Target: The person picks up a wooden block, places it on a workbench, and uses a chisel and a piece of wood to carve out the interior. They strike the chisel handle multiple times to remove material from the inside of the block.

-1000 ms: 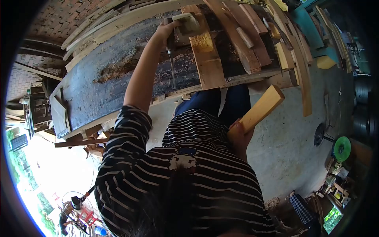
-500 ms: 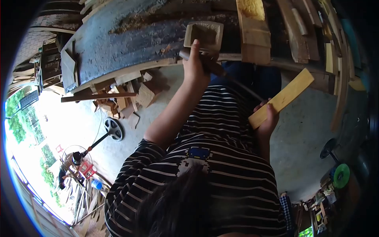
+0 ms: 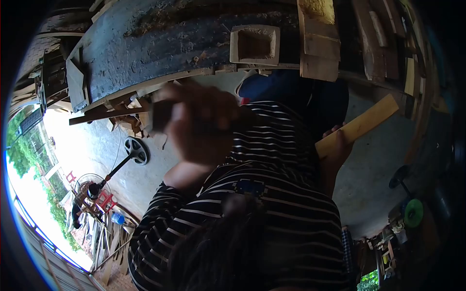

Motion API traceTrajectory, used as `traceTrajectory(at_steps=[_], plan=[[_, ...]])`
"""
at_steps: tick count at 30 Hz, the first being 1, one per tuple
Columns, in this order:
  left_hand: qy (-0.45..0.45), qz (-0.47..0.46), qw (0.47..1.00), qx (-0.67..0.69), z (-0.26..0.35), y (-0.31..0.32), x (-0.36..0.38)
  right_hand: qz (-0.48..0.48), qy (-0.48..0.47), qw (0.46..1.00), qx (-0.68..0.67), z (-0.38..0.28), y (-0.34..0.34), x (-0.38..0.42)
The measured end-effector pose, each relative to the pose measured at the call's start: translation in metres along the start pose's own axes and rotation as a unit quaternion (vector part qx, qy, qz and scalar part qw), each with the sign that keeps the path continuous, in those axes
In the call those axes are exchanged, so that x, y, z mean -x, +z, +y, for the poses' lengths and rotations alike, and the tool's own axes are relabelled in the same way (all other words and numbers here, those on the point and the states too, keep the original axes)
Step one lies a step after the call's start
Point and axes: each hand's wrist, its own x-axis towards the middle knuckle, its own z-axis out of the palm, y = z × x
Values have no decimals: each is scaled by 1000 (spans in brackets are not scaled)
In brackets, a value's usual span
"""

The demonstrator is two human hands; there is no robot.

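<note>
My left hand [image 3: 206, 126] is raised close to the camera and smeared by motion. Its fingers are wrapped round a dark tool [image 3: 160, 116], whose blunt end sticks out to the left; I cannot make out its kind. At my right side, my right hand [image 3: 338, 150] grips a flat yellowish wooden strip [image 3: 371, 119], with the strip slanting up to the right. A hollowed, squarish wooden block [image 3: 234, 46] sits near the front edge of the dark workbench [image 3: 170, 53], apart from both hands.
Boards [image 3: 320, 56] lie on the bench right of the block, with more wood pieces [image 3: 371, 41] farther right. Wood offcuts [image 3: 131, 116] are heaped under the bench at left. On the floor stand a fan [image 3: 92, 190] and a red stool [image 3: 104, 200].
My left hand has lifted with the tool away from the hollow block, leftward and up toward the camera. My right hand and the wooden strip have shifted slightly right.
</note>
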Motion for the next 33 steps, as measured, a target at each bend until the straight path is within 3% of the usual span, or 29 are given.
traceTrajectory(at_steps=[3, 4, 6, 9, 11, 13, 15, 17, 19, 21, 22, 25, 27, 29, 30, 33], plan=[[113, -85, 986, -89, 36, 1, -27, -23, -29, 999, 22, -3, 2, -15], [114, -85, 986, -89, 36, 6, -35, -46, -55, 995, 65, -3, 3, -21], [214, -5, 962, -167, 30, 17, -51, -68, -82, 988, 111, -7, 7, -36], [234, 68, 928, -282, 11, 23, -66, -86, -116, 972, 187, -20, 17, -61], [257, 15, 902, -346, -7, 26, -65, -89, -180, 929, 309, -38, 27, -77], [210, -3, 815, -541, -14, 12, -63, -71, -230, 912, 334, -50, 29, -94], [218, -14, 878, -425, -20, 13, -65, -86, -283, 900, 320, -61, 25, -111], [231, 14, 885, -403, -26, 11, -72, -46, -339, 883, 321, -74, 20, -131], [243, 11, 890, -386, -29, 14, -81, 120, -325, 853, 391, -87, 13, -149], [232, 43, 888, -395, -28, 14, -89, 120, -308, 868, 371, -112, 8, -169], [220, 85, 884, -405, -29, 15, -94, 123, -301, 848, 418, -118, -3, -191], [197, 88, 908, -358, -29, 21, -99, 101, -290, 821, 480, -130, -18, -232], [210, 51, 913, -345, -31, 18, -102, 77, -288, 818, 493, -132, -22, -254], [203, 34, 898, -388, -30, 19, -99, 60, -334, 779, 527, -133, -21, -266], [193, 43, 881, -429, -32, 18, -96, -22, -313, 810, 496, -139, -19, -266], [194, 21, 878, -437, -37, 22, -90, 24, -382, 769, 512, -135, 2, -255]])
